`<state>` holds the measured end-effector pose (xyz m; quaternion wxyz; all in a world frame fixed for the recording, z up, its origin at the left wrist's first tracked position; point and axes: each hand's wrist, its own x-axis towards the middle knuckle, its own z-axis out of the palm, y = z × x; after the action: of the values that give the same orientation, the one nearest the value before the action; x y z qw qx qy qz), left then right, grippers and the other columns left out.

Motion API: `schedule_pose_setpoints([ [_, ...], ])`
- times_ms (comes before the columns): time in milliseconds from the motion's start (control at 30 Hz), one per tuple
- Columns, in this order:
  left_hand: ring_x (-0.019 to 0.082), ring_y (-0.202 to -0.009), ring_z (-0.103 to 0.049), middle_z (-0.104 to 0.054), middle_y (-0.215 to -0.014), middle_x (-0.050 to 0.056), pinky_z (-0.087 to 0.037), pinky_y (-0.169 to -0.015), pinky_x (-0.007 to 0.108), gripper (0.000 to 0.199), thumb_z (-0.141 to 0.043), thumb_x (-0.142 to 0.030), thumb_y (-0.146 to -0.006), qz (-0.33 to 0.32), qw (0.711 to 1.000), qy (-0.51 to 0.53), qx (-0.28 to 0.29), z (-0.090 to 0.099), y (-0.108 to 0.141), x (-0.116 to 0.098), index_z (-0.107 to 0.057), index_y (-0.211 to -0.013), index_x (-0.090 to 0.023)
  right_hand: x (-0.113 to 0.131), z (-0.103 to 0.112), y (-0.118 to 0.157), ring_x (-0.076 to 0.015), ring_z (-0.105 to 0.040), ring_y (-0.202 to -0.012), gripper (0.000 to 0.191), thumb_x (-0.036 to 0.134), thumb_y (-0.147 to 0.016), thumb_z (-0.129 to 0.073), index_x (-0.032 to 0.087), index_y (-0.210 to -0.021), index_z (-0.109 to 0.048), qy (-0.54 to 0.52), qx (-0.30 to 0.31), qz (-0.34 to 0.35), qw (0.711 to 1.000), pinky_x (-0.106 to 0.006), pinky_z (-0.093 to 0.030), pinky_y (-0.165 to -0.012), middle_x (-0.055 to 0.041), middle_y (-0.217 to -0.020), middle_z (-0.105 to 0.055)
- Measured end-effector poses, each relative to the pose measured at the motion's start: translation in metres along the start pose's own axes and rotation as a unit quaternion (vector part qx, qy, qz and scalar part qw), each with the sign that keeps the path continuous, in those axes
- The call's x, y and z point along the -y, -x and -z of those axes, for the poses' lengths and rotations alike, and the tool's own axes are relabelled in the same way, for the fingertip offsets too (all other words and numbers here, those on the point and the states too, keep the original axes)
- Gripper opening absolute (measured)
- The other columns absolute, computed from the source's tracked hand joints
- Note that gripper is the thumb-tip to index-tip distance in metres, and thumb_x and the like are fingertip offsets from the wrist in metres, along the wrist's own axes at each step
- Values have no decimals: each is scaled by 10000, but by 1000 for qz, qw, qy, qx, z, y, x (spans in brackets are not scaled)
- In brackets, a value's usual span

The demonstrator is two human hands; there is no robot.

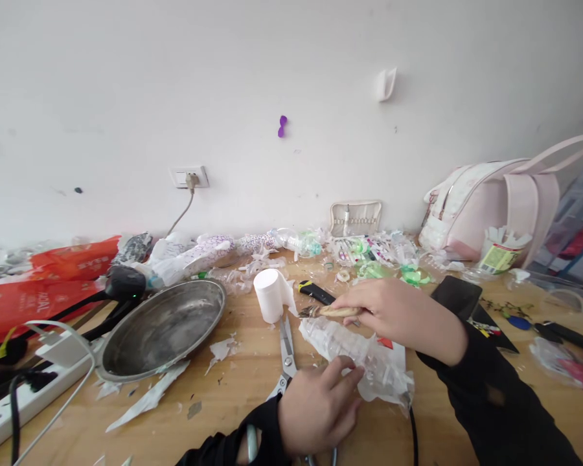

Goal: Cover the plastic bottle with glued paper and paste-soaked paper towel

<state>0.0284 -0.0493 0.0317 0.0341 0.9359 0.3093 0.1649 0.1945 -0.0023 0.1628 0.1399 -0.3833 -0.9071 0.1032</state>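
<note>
My right hand is closed round the wooden handle of a brush, whose dark bristles point left. Below it, a crumpled clear plastic bottle lies on its side, with whitish, wet-looking tissue clinging to it. The curled fingers of my left hand grip the bottle's near side. Under and behind that hand lies a pair of scissors, blades pointing away from me and handles partly covered. A white tissue roll stands beyond the blade tips. Next to it rests a black and yellow utility knife.
An oval metal pan occupies the left, beside a white power strip with cables. Torn paper scraps litter the wooden table. Plastic pieces and bags line the wall. A pink backpack and a dark phone are right.
</note>
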Motion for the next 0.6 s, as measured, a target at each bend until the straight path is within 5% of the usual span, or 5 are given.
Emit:
schedule_pose_setpoints([
  [300, 174, -726, -620, -565, -1125, 64, -535, -587, 316, 378, -379, -222, -808, -11, 1000, 6, -14, -1, 1, 2, -397, -1183, -181, 1, 10, 12, -167, -620, -829, 429, 32, -684, -433, 225, -983, -673, -12, 49, -33, 998, -252, -433, -696, -3, -935, -698],
  [600, 175, -764, -623, -574, -1120, 54, -532, -616, 309, 349, -370, -220, -825, -15, 999, 29, -28, -3, 1, 2, -411, -1169, -179, 0, 26, 45, -189, -627, -805, 282, 141, -773, -500, 240, -966, -681, 2, 56, -62, 996, -273, -429, -697, -10, -885, -707],
])
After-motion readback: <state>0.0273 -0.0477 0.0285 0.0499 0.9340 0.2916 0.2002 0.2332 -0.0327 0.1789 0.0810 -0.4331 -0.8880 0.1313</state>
